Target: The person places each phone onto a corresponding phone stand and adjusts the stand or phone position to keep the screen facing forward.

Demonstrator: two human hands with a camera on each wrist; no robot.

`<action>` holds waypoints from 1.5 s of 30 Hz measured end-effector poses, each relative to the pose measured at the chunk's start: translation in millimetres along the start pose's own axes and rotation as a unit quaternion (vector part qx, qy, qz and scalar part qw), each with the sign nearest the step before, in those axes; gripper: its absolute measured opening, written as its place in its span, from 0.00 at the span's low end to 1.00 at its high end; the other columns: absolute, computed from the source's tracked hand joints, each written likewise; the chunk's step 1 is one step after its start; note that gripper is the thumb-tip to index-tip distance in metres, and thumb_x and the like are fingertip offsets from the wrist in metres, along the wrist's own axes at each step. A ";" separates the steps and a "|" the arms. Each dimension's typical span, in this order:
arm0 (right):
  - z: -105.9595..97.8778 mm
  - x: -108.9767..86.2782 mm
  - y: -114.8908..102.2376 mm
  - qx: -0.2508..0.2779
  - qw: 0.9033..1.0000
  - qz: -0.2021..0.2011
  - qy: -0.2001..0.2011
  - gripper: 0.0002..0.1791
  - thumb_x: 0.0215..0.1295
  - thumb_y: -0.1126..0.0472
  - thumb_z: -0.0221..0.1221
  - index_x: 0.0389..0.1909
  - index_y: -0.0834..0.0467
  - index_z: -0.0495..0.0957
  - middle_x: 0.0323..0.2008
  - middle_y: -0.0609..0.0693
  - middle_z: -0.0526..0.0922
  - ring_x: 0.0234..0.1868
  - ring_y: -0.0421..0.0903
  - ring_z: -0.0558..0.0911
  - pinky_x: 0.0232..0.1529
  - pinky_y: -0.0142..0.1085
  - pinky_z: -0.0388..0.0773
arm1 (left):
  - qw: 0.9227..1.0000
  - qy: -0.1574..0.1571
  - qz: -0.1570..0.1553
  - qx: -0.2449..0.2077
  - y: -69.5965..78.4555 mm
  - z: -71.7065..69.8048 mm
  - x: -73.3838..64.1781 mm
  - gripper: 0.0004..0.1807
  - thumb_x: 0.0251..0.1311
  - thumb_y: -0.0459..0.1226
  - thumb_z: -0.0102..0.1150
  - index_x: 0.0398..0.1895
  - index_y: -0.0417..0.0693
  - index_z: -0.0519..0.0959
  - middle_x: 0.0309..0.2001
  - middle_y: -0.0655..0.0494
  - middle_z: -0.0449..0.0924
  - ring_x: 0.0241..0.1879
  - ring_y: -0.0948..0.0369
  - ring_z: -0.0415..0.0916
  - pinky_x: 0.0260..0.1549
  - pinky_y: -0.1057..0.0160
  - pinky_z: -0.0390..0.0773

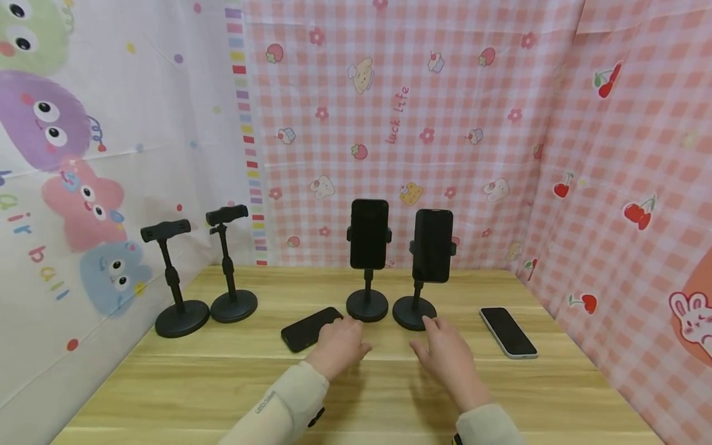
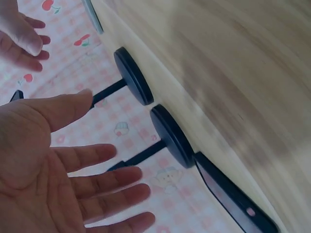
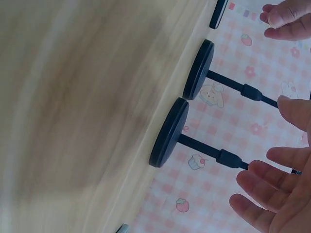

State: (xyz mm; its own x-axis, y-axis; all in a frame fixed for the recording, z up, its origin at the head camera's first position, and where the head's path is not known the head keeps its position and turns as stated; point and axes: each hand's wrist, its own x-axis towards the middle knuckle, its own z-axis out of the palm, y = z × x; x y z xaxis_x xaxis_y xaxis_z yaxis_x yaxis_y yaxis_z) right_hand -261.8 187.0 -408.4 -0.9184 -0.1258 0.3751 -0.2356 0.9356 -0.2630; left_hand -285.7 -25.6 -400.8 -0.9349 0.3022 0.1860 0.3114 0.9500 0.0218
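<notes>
My left hand [image 1: 339, 346] is held over the table with fingers spread and nothing in it, as the left wrist view shows. Just beyond it lies a black smartphone [image 1: 305, 332], partly covered by the fingers in the head view. My right hand [image 1: 447, 355], also holding nothing, hovers in front of a phone stand [image 1: 410, 314], its fingertips overlapping the round base. That stand carries an upright smartphone [image 1: 433, 245] in its clamp. To its left another phone stand [image 1: 367, 306] holds a second upright smartphone [image 1: 369, 233]. Both screens are dark.
Two black stands without phones, a nearer one [image 1: 182, 318] and a farther one [image 1: 233, 306], are at the left. A white-edged smartphone [image 1: 508, 334] lies flat at the right. Patterned cloth [image 1: 311, 148] hangs behind and beside the wooden table [image 1: 222, 377].
</notes>
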 end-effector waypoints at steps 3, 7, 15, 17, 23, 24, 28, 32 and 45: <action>0.7 -4.3 -1.7 -0.002 1.000 -0.009 -0.002 0.36 0.63 0.49 0.67 0.63 0.69 0.72 0.56 0.67 0.75 0.56 0.63 0.76 0.55 0.54 0.74 | 1.000 -0.012 -0.007 0.012 -7.6 0.4 -5.1 0.24 0.61 0.55 0.65 0.44 0.44 0.83 0.37 0.47 0.77 0.40 0.50 0.77 0.33 0.51 0.79; 0.8 -10.2 -2.6 0.006 1.000 -0.009 -0.008 0.38 0.61 0.47 0.68 0.64 0.69 0.72 0.56 0.68 0.75 0.56 0.64 0.75 0.55 0.56 0.73 | 1.000 -0.010 -0.011 0.023 -19.2 1.4 -11.4 0.27 0.60 0.56 0.65 0.50 0.44 0.81 0.40 0.46 0.77 0.41 0.49 0.77 0.33 0.50 0.79; -2.1 -20.1 -7.4 0.010 0.999 0.009 -0.034 0.42 0.60 0.41 0.68 0.66 0.66 0.71 0.59 0.66 0.73 0.56 0.63 0.75 0.55 0.57 0.71 | 1.000 -0.006 -0.029 0.002 -39.9 3.7 -17.6 0.27 0.60 0.54 0.66 0.50 0.41 0.79 0.41 0.43 0.77 0.42 0.47 0.78 0.35 0.47 0.79; -3.3 -22.7 -8.9 0.008 0.999 0.003 -0.032 0.42 0.59 0.42 0.68 0.65 0.67 0.71 0.59 0.67 0.73 0.56 0.64 0.75 0.54 0.58 0.71 | 0.999 -0.007 -0.033 -0.003 -44.4 4.3 -18.0 0.28 0.61 0.54 0.65 0.51 0.41 0.79 0.42 0.43 0.77 0.42 0.46 0.78 0.35 0.46 0.79; -6.1 -30.5 -10.5 0.011 1.000 -0.002 -0.028 0.43 0.58 0.42 0.69 0.65 0.68 0.71 0.59 0.68 0.74 0.56 0.65 0.75 0.54 0.59 0.71 | 0.999 -0.008 -0.043 -0.010 -60.8 6.6 -21.5 0.29 0.61 0.54 0.65 0.52 0.40 0.78 0.45 0.41 0.78 0.45 0.44 0.78 0.39 0.45 0.79; -6.3 -31.6 -10.3 0.012 0.999 0.000 -0.030 0.44 0.58 0.41 0.69 0.65 0.67 0.71 0.59 0.68 0.74 0.56 0.66 0.75 0.55 0.59 0.71 | 0.999 -0.004 -0.045 -0.013 -63.9 6.7 -22.6 0.28 0.61 0.54 0.66 0.52 0.39 0.79 0.45 0.41 0.79 0.45 0.44 0.78 0.38 0.45 0.79; -6.4 -35.2 -9.0 0.014 0.999 0.005 -0.040 0.46 0.57 0.38 0.68 0.66 0.67 0.70 0.59 0.69 0.73 0.57 0.67 0.74 0.55 0.61 0.70 | 0.998 0.007 -0.053 -0.021 -77.1 5.7 -27.2 0.26 0.60 0.52 0.67 0.49 0.38 0.79 0.42 0.42 0.80 0.42 0.46 0.80 0.37 0.46 0.80; -5.9 -37.0 -8.1 0.011 0.999 0.002 -0.041 0.46 0.56 0.37 0.69 0.65 0.67 0.70 0.59 0.70 0.73 0.58 0.68 0.73 0.54 0.62 0.70 | 0.998 0.013 -0.060 -0.024 -89.7 4.3 -30.5 0.26 0.60 0.50 0.67 0.48 0.37 0.79 0.38 0.43 0.79 0.38 0.47 0.80 0.34 0.47 0.80; -15.4 -35.8 -12.2 -0.021 0.996 0.007 -0.085 0.42 0.55 0.39 0.70 0.60 0.68 0.75 0.55 0.69 0.76 0.54 0.67 0.76 0.51 0.62 0.71 | 0.995 -0.020 -0.091 -0.042 -128.6 -4.2 -30.9 0.24 0.63 0.49 0.65 0.48 0.36 0.79 0.39 0.41 0.79 0.38 0.45 0.80 0.34 0.44 0.79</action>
State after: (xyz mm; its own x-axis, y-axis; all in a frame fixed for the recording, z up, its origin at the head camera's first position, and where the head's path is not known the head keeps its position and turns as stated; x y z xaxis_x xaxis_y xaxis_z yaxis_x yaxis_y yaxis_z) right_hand -221.1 185.2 -405.0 -0.9630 -0.1633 0.2143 -0.2120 0.9501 -0.2289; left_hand -296.2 -157.5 -405.2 -0.9825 0.1305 0.1327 0.1482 0.9799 0.1339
